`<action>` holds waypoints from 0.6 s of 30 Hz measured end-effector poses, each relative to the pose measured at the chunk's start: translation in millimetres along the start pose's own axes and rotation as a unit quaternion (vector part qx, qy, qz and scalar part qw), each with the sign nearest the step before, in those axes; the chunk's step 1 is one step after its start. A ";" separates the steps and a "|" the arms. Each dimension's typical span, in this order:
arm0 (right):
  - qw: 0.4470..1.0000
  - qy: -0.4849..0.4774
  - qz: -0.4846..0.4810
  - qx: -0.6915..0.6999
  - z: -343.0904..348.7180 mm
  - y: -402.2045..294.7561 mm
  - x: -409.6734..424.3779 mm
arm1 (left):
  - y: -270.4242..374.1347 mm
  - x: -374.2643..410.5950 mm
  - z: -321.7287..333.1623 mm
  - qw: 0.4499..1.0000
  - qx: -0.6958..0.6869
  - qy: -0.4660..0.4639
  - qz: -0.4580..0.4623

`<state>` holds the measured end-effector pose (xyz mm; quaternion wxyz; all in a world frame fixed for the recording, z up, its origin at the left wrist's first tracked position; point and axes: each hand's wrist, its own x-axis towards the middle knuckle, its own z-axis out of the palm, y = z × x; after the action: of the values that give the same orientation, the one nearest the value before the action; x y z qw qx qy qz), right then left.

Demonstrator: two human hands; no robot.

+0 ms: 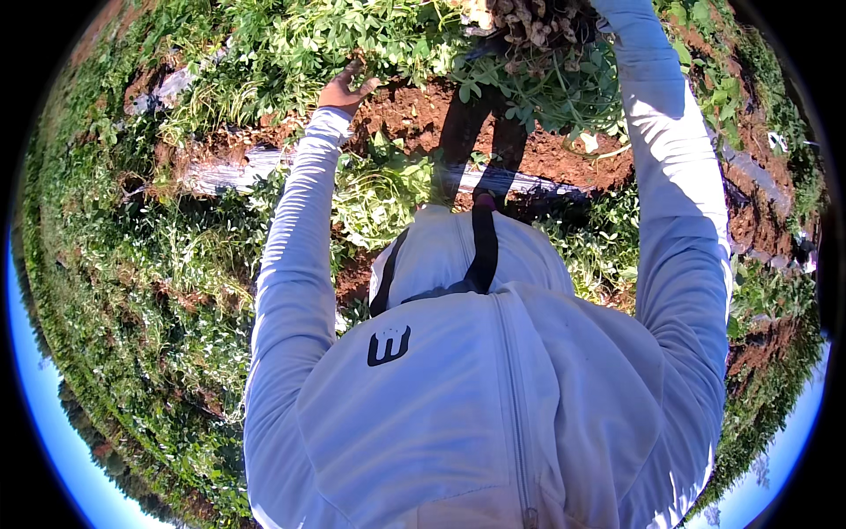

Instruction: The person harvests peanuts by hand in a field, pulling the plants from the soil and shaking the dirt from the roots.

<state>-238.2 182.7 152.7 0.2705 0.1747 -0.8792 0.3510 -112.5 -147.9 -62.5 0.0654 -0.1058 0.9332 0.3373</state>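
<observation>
My left hand (347, 91) is at the upper left, its thumb held apart from the fingers. It reaches to the edge of the leafy green plants (390, 30), and nothing shows in its grasp. The right arm stretches to the top edge, where its sleeve (651, 59) runs out of the picture; the right hand itself is out of view. Beside that sleeve is a clump of peanut pods (538, 26), tan and soil-stained, above dark green foliage (568, 92). Whether the right hand holds the clump cannot be seen.
Reddish soil (410, 112) lies between the plant rows. A strip of shiny plastic film (231, 170) crosses the ground, with more film (757, 173) at the right. Pale green plants (370, 205) lie near my light jacket (429, 410).
</observation>
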 end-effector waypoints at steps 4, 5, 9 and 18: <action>0.997 0.005 0.012 0.072 -7.3 -38.9 -5.6 | -1.6 22.2 17.3 0.979 0.105 0.065 0.162; 0.997 0.019 -0.002 0.071 -8.0 -39.9 -5.6 | 14.4 19.8 21.8 0.982 0.108 0.048 0.145; 0.955 -0.047 -0.043 0.289 24.7 -50.7 10.6 | 34.1 12.5 18.8 0.975 0.100 0.087 0.181; 0.945 -0.041 0.056 0.320 43.3 -88.0 16.2 | 19.6 47.4 66.7 -0.379 0.835 0.390 -0.080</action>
<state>-222.6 89.1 182.1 0.1443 0.2170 -0.7396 0.6206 -159.8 -97.6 -110.5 0.2734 0.1113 0.0546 0.9539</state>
